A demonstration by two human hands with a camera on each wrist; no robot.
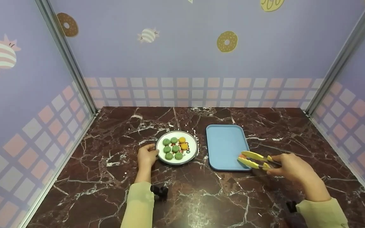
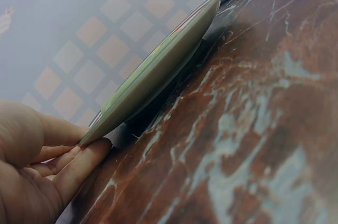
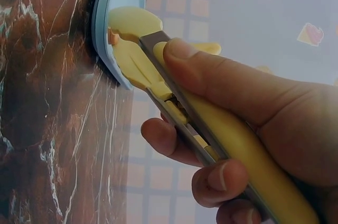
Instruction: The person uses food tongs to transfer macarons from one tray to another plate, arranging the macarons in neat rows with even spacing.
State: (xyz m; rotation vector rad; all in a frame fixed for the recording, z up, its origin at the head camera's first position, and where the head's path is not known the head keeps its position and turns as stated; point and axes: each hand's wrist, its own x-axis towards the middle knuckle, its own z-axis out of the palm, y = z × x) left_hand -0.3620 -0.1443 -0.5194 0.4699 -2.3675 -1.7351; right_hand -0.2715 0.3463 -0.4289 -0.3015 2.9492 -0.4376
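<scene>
A round white plate [image 1: 192, 153] with a dark rim carries several green balls [image 1: 176, 148] and two orange ones [image 1: 184, 146]. My left hand [image 1: 147, 155] pinches its left rim, thumb above and fingers beneath, as the left wrist view shows. In my right hand [image 1: 295, 167] is a pair of tongs [image 1: 252, 154] with yellow tips and handles and metal arms. A small orange piece [image 3: 113, 37] sits between the tong tips, largely hidden by them. Those tips reach over the near right corner of a blue tray [image 1: 225, 142], low by its rim.
The plate stands left of the tray on a dark red marbled table [image 1: 195, 186], a narrow gap between them. Patterned wall panels [image 1: 182, 63] close off the back and both sides, with metal posts [image 1: 74, 66] at the corners.
</scene>
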